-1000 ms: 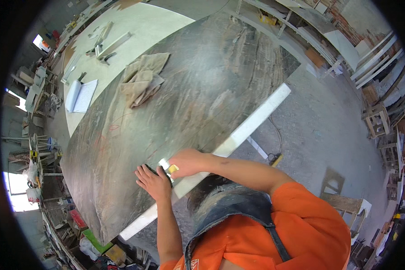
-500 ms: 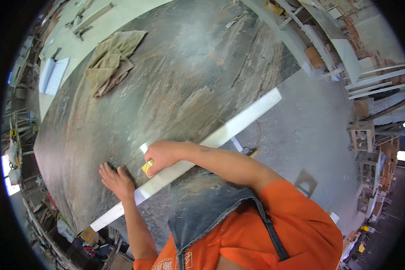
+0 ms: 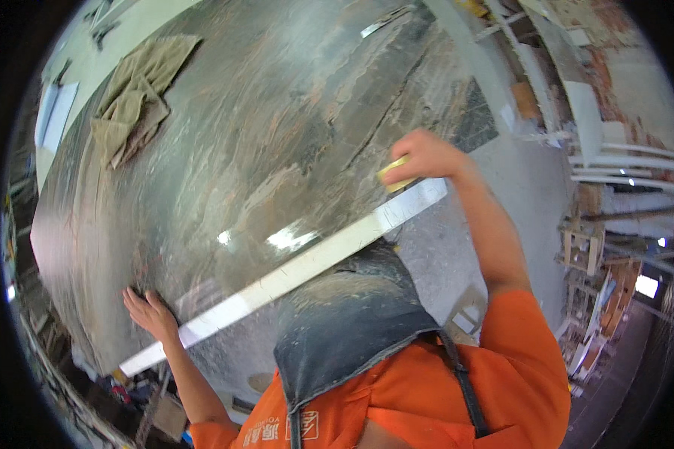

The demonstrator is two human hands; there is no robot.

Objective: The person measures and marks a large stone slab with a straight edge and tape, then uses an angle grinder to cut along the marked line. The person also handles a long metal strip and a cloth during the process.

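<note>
A large polished stone slab (image 3: 240, 172), grey-brown with streaked veins, lies before me. Along its near edge runs a long white strip (image 3: 307, 267). My right hand (image 3: 427, 159), at the strip's far right end, is closed round a small yellow block (image 3: 398, 173); its exact kind is unclear. My left hand (image 3: 151, 316) rests near the strip's left end, fingers stretched out over the slab and nothing held. My dark apron (image 3: 344, 322) comes close against the strip's near side.
A crumpled olive cloth (image 3: 141, 97) lies on the slab's left part. A flat metal tool (image 3: 384, 22) sits at its far side. Papers (image 3: 56, 112) rest on a pale surface at the left. White rails (image 3: 629, 166) and wooden frames (image 3: 580, 251) stand to the right.
My right hand has swept from the strip's left-middle to its right end with the yellow block. My left hand has shifted slightly left and toward me in view, as has the cloth; the view has moved.
</note>
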